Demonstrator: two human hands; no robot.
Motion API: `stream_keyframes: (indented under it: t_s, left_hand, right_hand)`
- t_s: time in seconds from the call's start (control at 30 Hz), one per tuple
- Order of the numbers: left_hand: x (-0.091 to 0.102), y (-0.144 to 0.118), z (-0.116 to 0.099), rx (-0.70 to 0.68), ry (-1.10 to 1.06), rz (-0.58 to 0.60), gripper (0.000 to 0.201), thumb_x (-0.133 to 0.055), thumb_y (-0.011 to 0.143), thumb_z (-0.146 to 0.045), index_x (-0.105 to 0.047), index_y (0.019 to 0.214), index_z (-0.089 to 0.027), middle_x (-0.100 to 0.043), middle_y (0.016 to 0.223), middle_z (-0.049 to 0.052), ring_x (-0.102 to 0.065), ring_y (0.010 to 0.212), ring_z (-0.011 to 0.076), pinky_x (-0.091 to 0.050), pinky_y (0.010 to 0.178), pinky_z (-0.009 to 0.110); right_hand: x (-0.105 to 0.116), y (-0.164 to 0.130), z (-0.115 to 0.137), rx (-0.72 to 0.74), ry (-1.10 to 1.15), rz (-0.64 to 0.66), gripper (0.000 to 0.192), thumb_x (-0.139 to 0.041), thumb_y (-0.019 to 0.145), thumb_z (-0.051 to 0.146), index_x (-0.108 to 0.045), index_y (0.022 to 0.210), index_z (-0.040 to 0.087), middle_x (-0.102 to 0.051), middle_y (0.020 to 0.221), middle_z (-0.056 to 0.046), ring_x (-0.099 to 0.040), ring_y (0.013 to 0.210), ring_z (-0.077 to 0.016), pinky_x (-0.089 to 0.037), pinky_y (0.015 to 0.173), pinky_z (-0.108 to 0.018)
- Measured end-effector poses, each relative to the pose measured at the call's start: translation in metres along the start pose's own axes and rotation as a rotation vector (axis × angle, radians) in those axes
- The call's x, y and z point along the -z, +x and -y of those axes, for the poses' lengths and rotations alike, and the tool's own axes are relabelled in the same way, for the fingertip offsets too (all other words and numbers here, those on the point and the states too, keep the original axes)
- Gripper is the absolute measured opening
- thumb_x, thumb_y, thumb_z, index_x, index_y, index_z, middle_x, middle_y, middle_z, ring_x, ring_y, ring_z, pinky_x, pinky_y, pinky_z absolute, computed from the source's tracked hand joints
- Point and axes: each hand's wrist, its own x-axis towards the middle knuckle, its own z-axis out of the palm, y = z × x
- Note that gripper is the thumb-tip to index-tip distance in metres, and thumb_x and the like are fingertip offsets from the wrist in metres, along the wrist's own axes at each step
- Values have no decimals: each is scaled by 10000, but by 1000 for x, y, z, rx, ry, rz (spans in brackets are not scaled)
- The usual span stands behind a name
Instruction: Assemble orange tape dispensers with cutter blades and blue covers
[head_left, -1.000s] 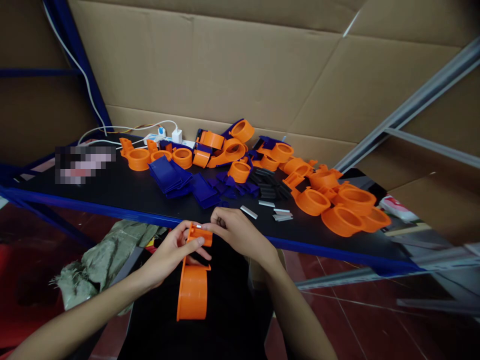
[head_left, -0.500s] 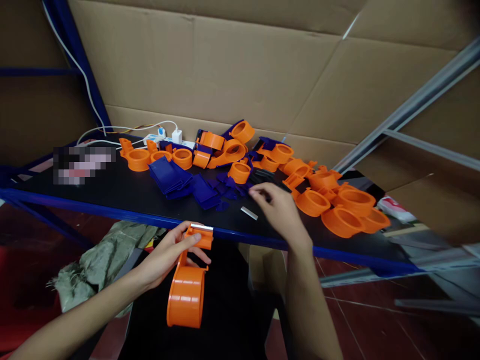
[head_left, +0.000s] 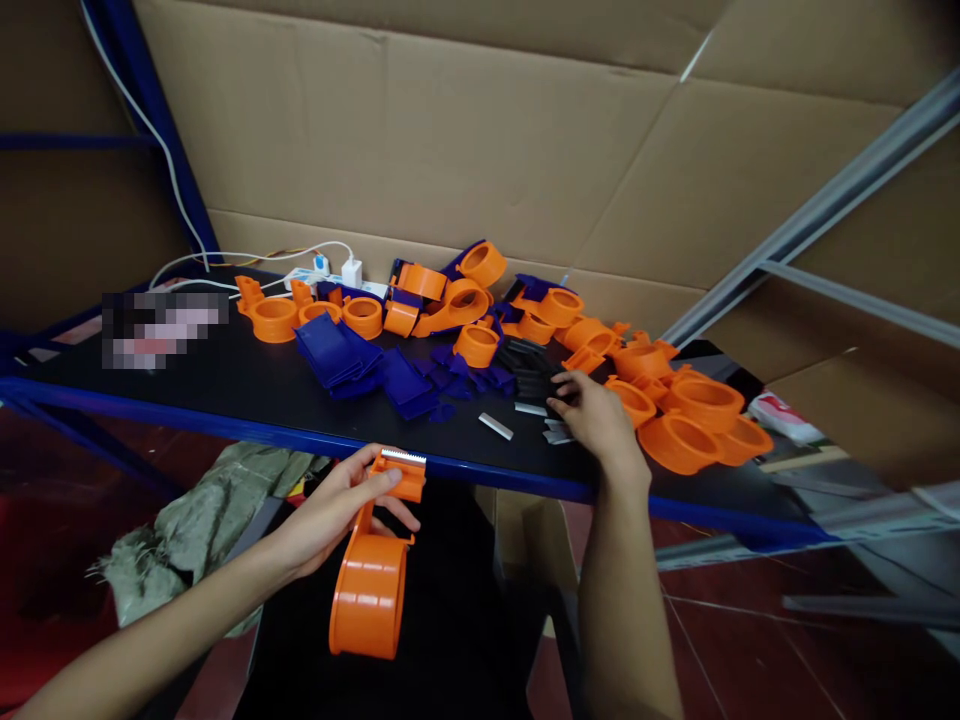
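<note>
In my left hand [head_left: 352, 505] is an orange tape dispenser [head_left: 369, 595], held by its narrow end in front of the table edge, with its round hub hanging below. A serrated metal blade [head_left: 403, 456] lies along the dispenser's top end. Over the table, my right hand [head_left: 596, 415] has its fingers apart and slightly bent, beside a heap of black strips [head_left: 529, 365]. I see nothing between those fingers. Just under and left of them lie silver metal blades [head_left: 556, 432], and a single blade [head_left: 496, 426] rests farther left.
Blue plastic plates [head_left: 337, 355] and small blue pieces [head_left: 469, 378] lie mid-table. Several orange dispensers [head_left: 682, 443] are heaped to the right, others [head_left: 274, 318] toward the back. A white power strip [head_left: 300, 279] with cables sits behind. A metal shelf bar [head_left: 810, 210] slants at right.
My right hand has moved right, from beside the small blue pieces to the black strips, uncovering more strips and silver blades. My left hand keeps its hold on the dispenser, almost unmoved.
</note>
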Motion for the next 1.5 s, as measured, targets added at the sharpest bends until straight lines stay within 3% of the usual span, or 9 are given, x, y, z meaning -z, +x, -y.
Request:
stream_keyframes:
  t_s: [0.3, 0.5, 0.63, 0.73, 0.83, 0.97, 1.13, 1.3, 1.5]
  left_hand:
    - [1, 0, 2, 8, -17, -27, 321, -684, 886, -375, -575, 1125, -189, -704, 1108, 127, -745, 827, 224, -572, 609, 268]
    - [0, 0, 0, -48, -46, -68, 266, -694, 888, -331, -580, 1079, -185, -694, 1086, 95, -724, 989, 267, -604, 694, 314]
    - [0, 0, 0, -68, -109, -85, 268, -707, 881, -307, -563, 1072, -187, -701, 1108, 100, -724, 1000, 274, -613, 765, 381]
    - [-1, -1, 0, -68, -141, -100, 301, -730, 861, -294, -561, 1088, -191, -697, 1166, 111, -725, 1007, 281, -615, 757, 378]
    - [-2, -1, -1, -63, -143, -93, 355, -749, 843, -274, -566, 1136, -191, -690, 1209, 127, -729, 1002, 280, -612, 741, 349]
    - [0, 0, -3, -74, -138, -98, 386, -744, 845, -282, -579, 1182, -193, -697, 1197, 126, -740, 957, 261, -611, 731, 331]
    - [-2, 0, -3, -116, -127, -135, 432, -765, 818, -310, -587, 1195, -196, -707, 1163, 119, -742, 939, 270, -617, 710, 336]
    - [-3, 0, -2, -191, -66, -210, 401, -750, 829, -341, -578, 1162, -199, -710, 1120, 92, -741, 930, 256, -623, 707, 324]
    - [0, 2, 1, -275, 29, -272, 437, -766, 804, -365, -570, 1165, -218, -694, 1071, 53, -732, 921, 246, -633, 674, 325]
  right_hand:
    - [-1, 0, -6, 22, 26, -33, 255, -672, 806, 312, -687, 1038, 206, -726, 939, -60, -667, 817, -221, -461, 689, -324]
    - [19, -8, 18, 51, 273, -263, 276, -640, 845, 326, -675, 1061, 158, -712, 938, -95, -657, 765, -203, -531, 718, -337]
    - [34, -40, 76, 229, 658, 29, 342, -626, 892, 403, -674, 1146, 178, -686, 893, -52, -628, 622, -138, -517, 571, -262]
    - [31, -67, 125, 470, 652, 298, 257, -631, 919, 347, -706, 1127, 215, -709, 964, -47, -635, 672, -123, -508, 597, -240]
    - [17, -82, 157, 664, 583, 382, 206, -612, 944, 273, -714, 1121, 243, -716, 1006, -40, -659, 807, -138, -525, 723, -256]
    - [-1, -85, 169, 772, 565, 287, 218, -620, 943, 264, -714, 1139, 243, -689, 1071, -70, -655, 974, -175, -529, 853, -307]
    - [-14, -89, 171, 725, 579, 143, 202, -623, 943, 300, -720, 1109, 239, -679, 989, -69, -643, 921, -181, -529, 793, -307]
    - [-24, -101, 181, 625, 589, 121, 151, -614, 951, 309, -710, 994, 201, -684, 850, -45, -626, 763, -157, -500, 692, -276]
    - [-25, -106, 187, 672, 492, 124, 179, -552, 986, 288, -700, 1045, 207, -689, 949, -72, -641, 872, -181, -503, 760, -301]
